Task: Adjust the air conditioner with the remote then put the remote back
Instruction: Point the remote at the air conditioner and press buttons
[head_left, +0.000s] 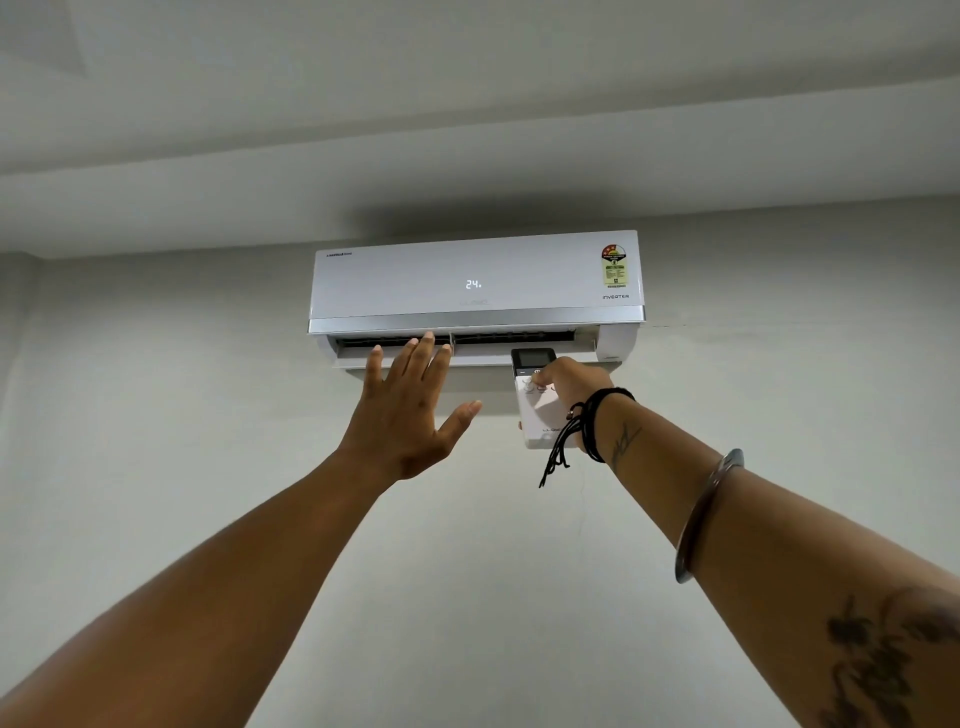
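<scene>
1. Soft, even, rather dim indoor light; no glare.
2. A dark shadow sits on the ceiling (467, 130) just above the air conditioner (475, 280).
3. Wide-angle distortion stretches the forearms near the lower corners.
4. Focus is sharp centrally.

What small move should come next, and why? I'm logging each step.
Probably press a button on the white rectangular remote with the right hand: its thumb rests on the buttons, the white wall-mounted air conditioner reads 24, and the open left hand is raised toward the vent.

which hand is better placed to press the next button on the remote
Right. The right hand already holds the remote, aimed at the air conditioner, with its thumb on the buttons. The left hand is open and empty, raised near the vent.
</scene>
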